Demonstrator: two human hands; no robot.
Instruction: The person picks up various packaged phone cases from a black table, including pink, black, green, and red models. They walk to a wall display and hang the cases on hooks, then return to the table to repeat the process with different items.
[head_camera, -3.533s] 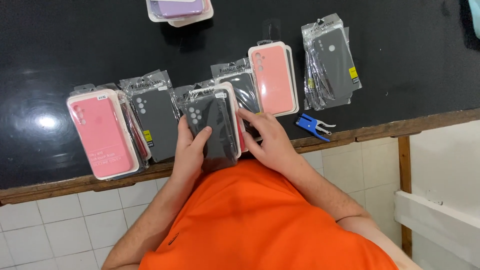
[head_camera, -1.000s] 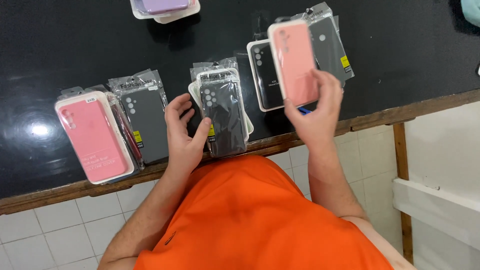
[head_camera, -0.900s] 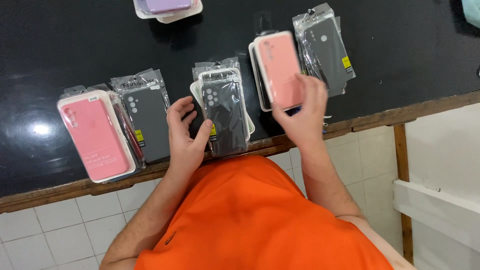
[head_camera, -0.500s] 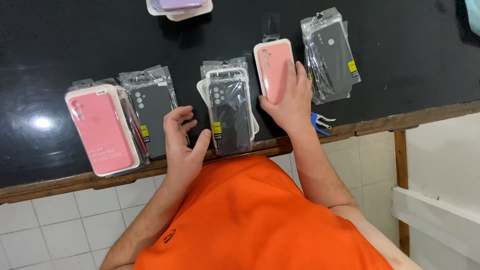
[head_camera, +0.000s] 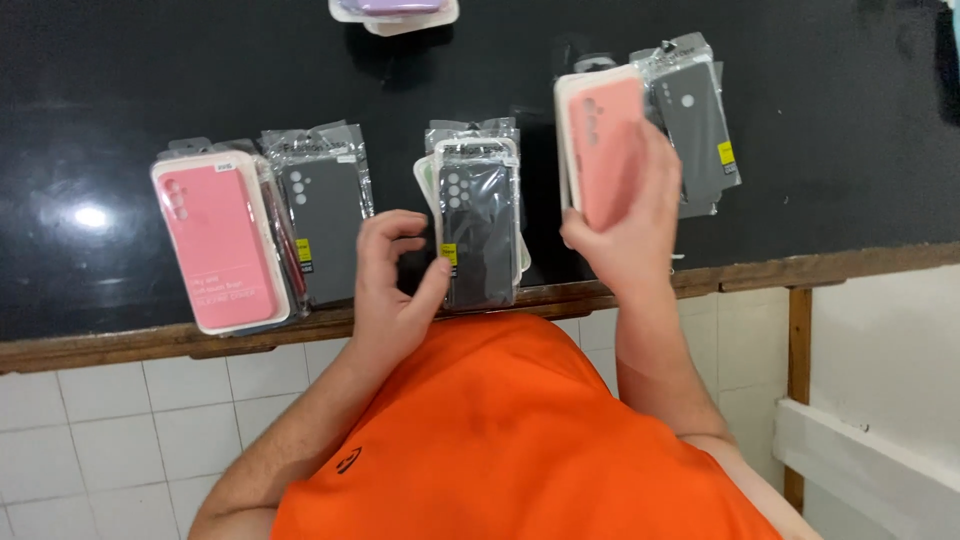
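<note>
Head view: your right hand (head_camera: 635, 225) grips the salmon-pink boxed phone case (head_camera: 605, 145), long axis upright, right of centre; your left hand (head_camera: 395, 290), loosely curled, thumb-touches the black packaged case (head_camera: 478, 235) at centre.

1. Left fingers (head_camera: 432, 283) touch the boxed case stack (head_camera: 478, 232) near the tabletop (head_camera: 120, 90) edge.
2. Left of them lies a bagged case (head_camera: 322, 226), then another boxed case (head_camera: 218, 243).
3. Right fingers (head_camera: 662, 170) grip a lifted case (head_camera: 604, 150); a bagged stack (head_camera: 700, 125) lies just right.
</note>
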